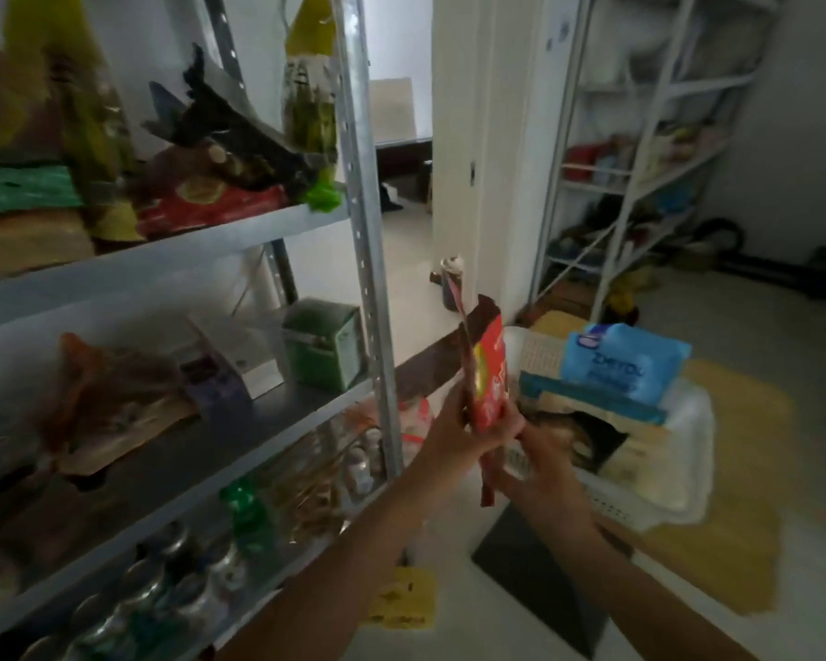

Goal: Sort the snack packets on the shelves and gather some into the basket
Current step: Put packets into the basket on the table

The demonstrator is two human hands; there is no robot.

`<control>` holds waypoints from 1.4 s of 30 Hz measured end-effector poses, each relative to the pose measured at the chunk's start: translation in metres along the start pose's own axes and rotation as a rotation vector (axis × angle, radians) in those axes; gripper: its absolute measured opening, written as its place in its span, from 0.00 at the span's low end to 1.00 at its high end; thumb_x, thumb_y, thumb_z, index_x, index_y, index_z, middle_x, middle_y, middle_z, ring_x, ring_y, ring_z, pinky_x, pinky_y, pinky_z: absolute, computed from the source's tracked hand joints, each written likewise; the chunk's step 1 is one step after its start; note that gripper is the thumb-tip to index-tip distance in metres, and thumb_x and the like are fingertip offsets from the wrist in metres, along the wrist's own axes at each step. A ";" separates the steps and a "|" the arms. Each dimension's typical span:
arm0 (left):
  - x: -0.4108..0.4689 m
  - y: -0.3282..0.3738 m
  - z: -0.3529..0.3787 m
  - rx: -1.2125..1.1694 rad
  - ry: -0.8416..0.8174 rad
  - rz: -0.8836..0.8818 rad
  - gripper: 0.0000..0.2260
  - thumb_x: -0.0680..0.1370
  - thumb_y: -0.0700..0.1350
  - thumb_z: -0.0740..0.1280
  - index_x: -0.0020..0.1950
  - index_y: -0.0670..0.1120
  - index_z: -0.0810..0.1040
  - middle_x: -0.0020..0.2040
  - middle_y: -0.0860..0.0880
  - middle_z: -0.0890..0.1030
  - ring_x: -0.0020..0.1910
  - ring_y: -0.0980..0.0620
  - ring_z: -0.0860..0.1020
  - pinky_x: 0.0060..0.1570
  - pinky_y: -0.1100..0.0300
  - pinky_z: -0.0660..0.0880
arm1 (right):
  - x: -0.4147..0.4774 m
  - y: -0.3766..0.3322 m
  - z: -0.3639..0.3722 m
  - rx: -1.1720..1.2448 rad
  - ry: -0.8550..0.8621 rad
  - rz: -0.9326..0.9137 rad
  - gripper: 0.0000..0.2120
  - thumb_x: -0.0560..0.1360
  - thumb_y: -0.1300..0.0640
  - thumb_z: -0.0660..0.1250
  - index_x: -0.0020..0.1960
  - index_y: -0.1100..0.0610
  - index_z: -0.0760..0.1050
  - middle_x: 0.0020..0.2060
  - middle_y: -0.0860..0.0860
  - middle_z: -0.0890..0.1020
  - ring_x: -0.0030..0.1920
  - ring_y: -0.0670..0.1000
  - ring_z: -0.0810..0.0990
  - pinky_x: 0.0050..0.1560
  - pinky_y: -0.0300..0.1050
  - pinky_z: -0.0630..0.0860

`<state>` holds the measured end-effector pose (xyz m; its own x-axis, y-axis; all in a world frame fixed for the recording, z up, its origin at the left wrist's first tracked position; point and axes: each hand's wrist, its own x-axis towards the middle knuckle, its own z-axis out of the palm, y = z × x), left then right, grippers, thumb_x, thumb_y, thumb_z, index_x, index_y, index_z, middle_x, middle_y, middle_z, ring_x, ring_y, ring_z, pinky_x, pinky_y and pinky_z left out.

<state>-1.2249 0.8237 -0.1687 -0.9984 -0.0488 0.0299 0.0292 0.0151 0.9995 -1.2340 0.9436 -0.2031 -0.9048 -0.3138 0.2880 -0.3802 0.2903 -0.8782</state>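
A red snack packet (489, 374) stands nearly upright in mid-air, right of the metal shelf unit. My left hand (459, 434) grips its lower part from the left. My right hand (542, 462) holds the packet's bottom end from the right. Just behind and to the right sits the white basket (659, 498), holding a blue packet (625, 360) and a beige and blue box (592, 407). More snack packets lie on the shelves at left, among them a black one (230, 136), a red one (211, 207) and a brown one (110, 398).
The grey shelf post (368, 240) stands close to my left hand. A green box (323, 343) sits on the middle shelf, cans and bottles (177, 574) on the lower one. A dark mat (544, 579) and a yellow packet (404, 598) lie on the floor. A second shelf unit (640, 150) stands at back right.
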 end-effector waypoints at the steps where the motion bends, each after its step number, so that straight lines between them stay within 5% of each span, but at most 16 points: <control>1: 0.007 -0.004 0.001 -0.029 -0.027 -0.013 0.20 0.76 0.41 0.69 0.59 0.58 0.65 0.54 0.61 0.74 0.50 0.69 0.76 0.43 0.74 0.74 | -0.007 0.012 -0.005 0.030 -0.046 0.020 0.29 0.73 0.67 0.69 0.68 0.47 0.68 0.60 0.37 0.73 0.61 0.40 0.75 0.55 0.36 0.77; 4: 0.029 -0.020 0.001 0.005 -0.004 -0.022 0.17 0.75 0.43 0.70 0.55 0.59 0.67 0.52 0.64 0.75 0.54 0.67 0.75 0.47 0.74 0.71 | -0.014 0.037 -0.021 0.055 -0.083 0.081 0.38 0.70 0.75 0.65 0.72 0.46 0.64 0.69 0.37 0.67 0.70 0.46 0.67 0.63 0.50 0.74; 7: 0.058 -0.030 -0.001 0.060 0.047 -0.027 0.13 0.74 0.40 0.71 0.51 0.56 0.73 0.47 0.62 0.79 0.51 0.65 0.78 0.54 0.65 0.74 | -0.001 0.049 -0.044 0.175 0.028 0.176 0.32 0.69 0.73 0.69 0.64 0.44 0.71 0.57 0.34 0.78 0.62 0.46 0.76 0.50 0.40 0.79; 11: 0.093 -0.031 0.000 0.127 -0.125 -0.051 0.14 0.73 0.39 0.73 0.49 0.56 0.75 0.45 0.61 0.81 0.44 0.69 0.79 0.57 0.61 0.75 | 0.033 0.061 -0.080 -0.014 0.146 0.142 0.42 0.63 0.60 0.78 0.71 0.48 0.61 0.64 0.34 0.68 0.63 0.36 0.71 0.55 0.33 0.74; 15: 0.135 -0.024 0.004 0.282 -0.355 0.019 0.16 0.75 0.41 0.71 0.52 0.60 0.71 0.51 0.62 0.78 0.52 0.65 0.77 0.63 0.57 0.73 | 0.079 0.055 -0.103 -0.081 -0.004 0.273 0.21 0.66 0.62 0.75 0.55 0.48 0.75 0.50 0.42 0.81 0.49 0.35 0.79 0.53 0.40 0.79; 18: 0.170 -0.024 0.006 0.301 -0.435 0.094 0.19 0.74 0.43 0.72 0.58 0.60 0.71 0.53 0.63 0.77 0.53 0.68 0.76 0.64 0.57 0.73 | 0.101 0.065 -0.112 -0.110 0.157 0.278 0.16 0.67 0.65 0.74 0.48 0.47 0.75 0.40 0.41 0.83 0.44 0.35 0.81 0.46 0.36 0.79; 22: 0.212 -0.055 0.000 0.571 -0.529 0.196 0.34 0.68 0.60 0.74 0.70 0.55 0.66 0.69 0.53 0.70 0.68 0.54 0.70 0.64 0.47 0.73 | 0.105 0.085 -0.138 0.064 0.470 0.420 0.12 0.68 0.68 0.73 0.46 0.55 0.78 0.36 0.43 0.84 0.37 0.39 0.82 0.41 0.38 0.80; 27: 0.224 -0.108 0.008 0.952 -0.691 0.323 0.32 0.72 0.54 0.73 0.72 0.49 0.64 0.69 0.50 0.69 0.66 0.51 0.69 0.64 0.54 0.70 | 0.088 0.103 -0.157 0.016 0.790 0.591 0.16 0.67 0.68 0.74 0.54 0.61 0.77 0.45 0.55 0.80 0.37 0.48 0.77 0.34 0.35 0.73; 30: 0.224 -0.129 0.018 0.977 -0.768 0.261 0.26 0.75 0.54 0.69 0.70 0.52 0.68 0.64 0.51 0.76 0.62 0.51 0.75 0.59 0.58 0.73 | 0.075 0.118 -0.146 -0.031 0.765 0.678 0.15 0.67 0.68 0.74 0.53 0.61 0.77 0.43 0.54 0.80 0.40 0.52 0.77 0.38 0.39 0.72; 33: 0.230 -0.134 0.020 0.976 -0.718 0.234 0.16 0.79 0.49 0.63 0.67 0.54 0.73 0.60 0.50 0.80 0.58 0.50 0.78 0.54 0.58 0.74 | 0.062 0.142 -0.126 -0.105 0.677 0.694 0.09 0.68 0.74 0.70 0.41 0.62 0.76 0.34 0.47 0.81 0.39 0.54 0.78 0.33 0.29 0.74; 35: 0.239 -0.136 0.015 0.958 -0.702 0.225 0.14 0.79 0.43 0.63 0.63 0.52 0.78 0.57 0.51 0.81 0.54 0.52 0.79 0.53 0.59 0.76 | 0.058 0.160 -0.110 -0.117 0.629 0.732 0.11 0.73 0.75 0.65 0.44 0.59 0.75 0.41 0.48 0.82 0.44 0.56 0.79 0.40 0.28 0.75; 38: 0.255 -0.140 0.003 1.007 -0.651 0.239 0.10 0.78 0.42 0.64 0.57 0.50 0.80 0.53 0.52 0.81 0.48 0.57 0.77 0.49 0.61 0.76 | 0.060 0.186 -0.099 -0.252 0.442 0.884 0.13 0.76 0.67 0.64 0.50 0.49 0.75 0.50 0.55 0.82 0.52 0.56 0.80 0.54 0.44 0.78; 42: 0.265 -0.146 -0.006 1.071 -0.612 0.239 0.09 0.79 0.41 0.64 0.58 0.49 0.78 0.53 0.52 0.79 0.45 0.58 0.77 0.42 0.65 0.74 | 0.070 0.199 -0.098 -0.413 0.417 0.813 0.11 0.70 0.68 0.71 0.46 0.53 0.76 0.45 0.55 0.81 0.49 0.55 0.81 0.50 0.52 0.79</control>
<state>-1.4937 0.8023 -0.3065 -0.8412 0.5333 -0.0897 0.4440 0.7757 0.4485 -1.3922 1.0679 -0.3201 -0.8843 0.4385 -0.1604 0.4185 0.5919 -0.6889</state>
